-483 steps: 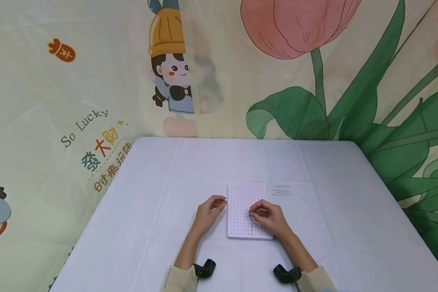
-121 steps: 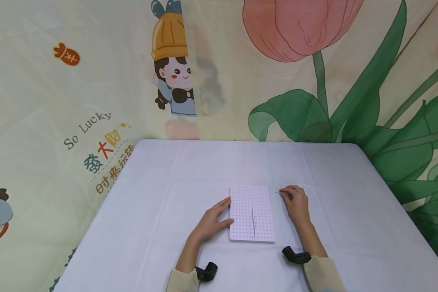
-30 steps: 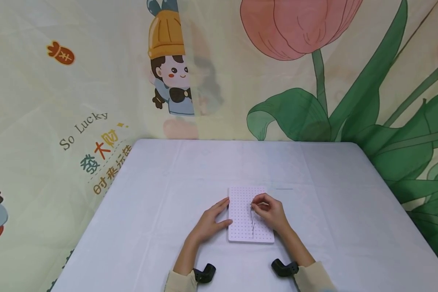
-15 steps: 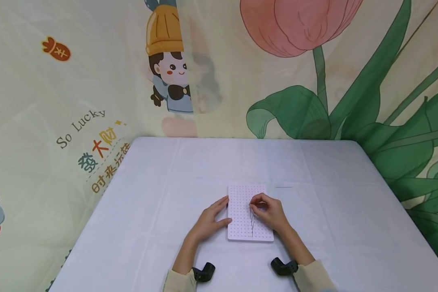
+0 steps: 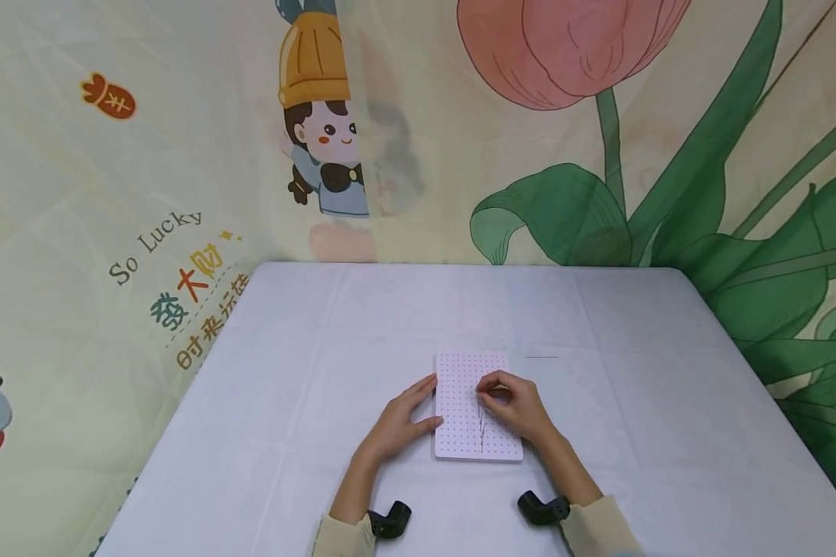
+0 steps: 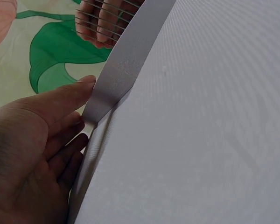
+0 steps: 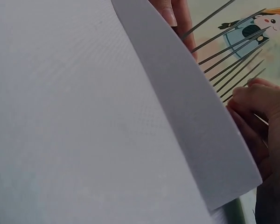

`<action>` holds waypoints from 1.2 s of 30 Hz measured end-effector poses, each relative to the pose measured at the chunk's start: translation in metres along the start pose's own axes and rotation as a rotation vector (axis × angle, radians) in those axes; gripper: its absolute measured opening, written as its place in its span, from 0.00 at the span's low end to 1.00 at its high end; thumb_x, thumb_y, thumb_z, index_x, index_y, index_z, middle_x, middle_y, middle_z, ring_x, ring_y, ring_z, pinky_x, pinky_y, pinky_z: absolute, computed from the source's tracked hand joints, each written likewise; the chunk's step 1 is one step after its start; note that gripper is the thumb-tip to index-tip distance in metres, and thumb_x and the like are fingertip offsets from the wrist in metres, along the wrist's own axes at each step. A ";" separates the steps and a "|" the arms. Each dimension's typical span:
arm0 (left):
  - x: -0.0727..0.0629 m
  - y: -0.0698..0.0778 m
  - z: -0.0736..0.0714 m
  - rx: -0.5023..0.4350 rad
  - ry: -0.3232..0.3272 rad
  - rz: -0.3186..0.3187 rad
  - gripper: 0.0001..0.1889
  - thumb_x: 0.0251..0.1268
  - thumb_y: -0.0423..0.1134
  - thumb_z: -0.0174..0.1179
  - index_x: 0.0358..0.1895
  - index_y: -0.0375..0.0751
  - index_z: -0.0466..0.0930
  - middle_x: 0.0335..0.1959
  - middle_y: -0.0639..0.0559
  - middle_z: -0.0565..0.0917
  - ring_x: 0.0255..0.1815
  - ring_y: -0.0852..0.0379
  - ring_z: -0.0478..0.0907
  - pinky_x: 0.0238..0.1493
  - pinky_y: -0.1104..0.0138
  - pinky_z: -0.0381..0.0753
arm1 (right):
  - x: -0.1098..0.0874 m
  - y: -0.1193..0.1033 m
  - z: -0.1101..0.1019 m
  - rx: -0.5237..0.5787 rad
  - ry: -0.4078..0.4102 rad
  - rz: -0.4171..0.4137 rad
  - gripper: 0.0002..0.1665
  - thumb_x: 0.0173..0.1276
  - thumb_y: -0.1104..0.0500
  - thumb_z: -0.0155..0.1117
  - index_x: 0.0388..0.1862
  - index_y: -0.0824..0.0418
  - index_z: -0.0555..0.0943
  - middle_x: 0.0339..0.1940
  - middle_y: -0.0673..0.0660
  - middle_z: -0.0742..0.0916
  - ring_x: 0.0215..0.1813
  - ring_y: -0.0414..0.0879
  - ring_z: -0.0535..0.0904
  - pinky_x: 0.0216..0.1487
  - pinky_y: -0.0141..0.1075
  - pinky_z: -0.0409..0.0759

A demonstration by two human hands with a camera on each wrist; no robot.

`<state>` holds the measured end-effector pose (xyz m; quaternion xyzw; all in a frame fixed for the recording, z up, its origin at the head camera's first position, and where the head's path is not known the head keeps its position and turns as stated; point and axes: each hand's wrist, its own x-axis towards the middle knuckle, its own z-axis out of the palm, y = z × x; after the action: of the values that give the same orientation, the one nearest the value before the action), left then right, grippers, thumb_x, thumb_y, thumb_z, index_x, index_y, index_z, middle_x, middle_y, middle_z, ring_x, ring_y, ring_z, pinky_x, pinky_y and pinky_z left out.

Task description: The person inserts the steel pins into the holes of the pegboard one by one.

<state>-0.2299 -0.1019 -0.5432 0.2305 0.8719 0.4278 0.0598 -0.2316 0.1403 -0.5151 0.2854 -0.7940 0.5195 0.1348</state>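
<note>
A white pegboard [image 5: 454, 442] covered in small holes lies on the table. Thin metal rods [image 7: 234, 45], several in all, stand upright from it in a row, as the right wrist view shows. My right hand [image 5: 519, 406] is over the board, thumb and fingertips pinching one thin rod [image 7: 259, 73] at the end of that row. My left hand [image 5: 399, 424] rests its extended thumb and fingers against the board's left edge; the left wrist view shows the thumb [image 6: 74, 93] touching the board's side. One more thin rod [image 5: 542, 357] lies flat on the cloth, right of the board.
A white cloth [image 5: 306, 371] with faint creases covers the table. Behind it hangs a backdrop [image 5: 418, 155] printed with a tulip, a cartoon figure and lettering. Black wrist cameras [image 5: 390, 520] sit on both forearms.
Since 16 seconds ago, rods on the cloth have dropped from several to one, and my left hand has come against the board. My right hand returned from the cloth; over the last second both hands stay nearly still.
</note>
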 end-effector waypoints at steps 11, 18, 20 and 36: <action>0.000 0.002 0.001 0.013 -0.003 0.014 0.36 0.61 0.50 0.59 0.69 0.43 0.58 0.71 0.54 0.57 0.71 0.53 0.52 0.68 0.56 0.54 | 0.003 0.021 -0.021 0.020 0.118 0.054 0.14 0.55 0.76 0.64 0.42 0.69 0.78 0.40 0.62 0.82 0.44 0.53 0.79 0.48 0.39 0.79; -0.001 0.002 0.000 0.017 0.008 0.012 0.35 0.61 0.50 0.59 0.69 0.42 0.58 0.71 0.54 0.57 0.71 0.53 0.52 0.68 0.56 0.54 | 0.007 0.061 -0.044 -0.054 0.405 0.125 0.09 0.59 0.68 0.65 0.39 0.66 0.81 0.37 0.59 0.83 0.42 0.38 0.79 0.45 0.26 0.78; -0.002 0.001 0.000 0.012 0.003 0.009 0.35 0.61 0.50 0.59 0.69 0.42 0.58 0.71 0.54 0.57 0.71 0.53 0.52 0.68 0.57 0.53 | 0.006 0.068 -0.048 -0.109 0.461 0.141 0.08 0.59 0.66 0.66 0.38 0.65 0.82 0.35 0.57 0.84 0.40 0.35 0.78 0.43 0.24 0.78; -0.001 0.003 0.001 0.030 0.006 0.023 0.35 0.61 0.49 0.59 0.69 0.40 0.58 0.71 0.53 0.58 0.70 0.52 0.53 0.68 0.57 0.54 | 0.001 0.094 -0.063 -0.511 0.388 0.120 0.03 0.54 0.67 0.69 0.30 0.63 0.84 0.31 0.54 0.85 0.37 0.48 0.80 0.41 0.28 0.77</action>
<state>-0.2274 -0.1006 -0.5414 0.2398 0.8757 0.4162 0.0489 -0.2937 0.2249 -0.5585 0.0904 -0.8737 0.3549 0.3200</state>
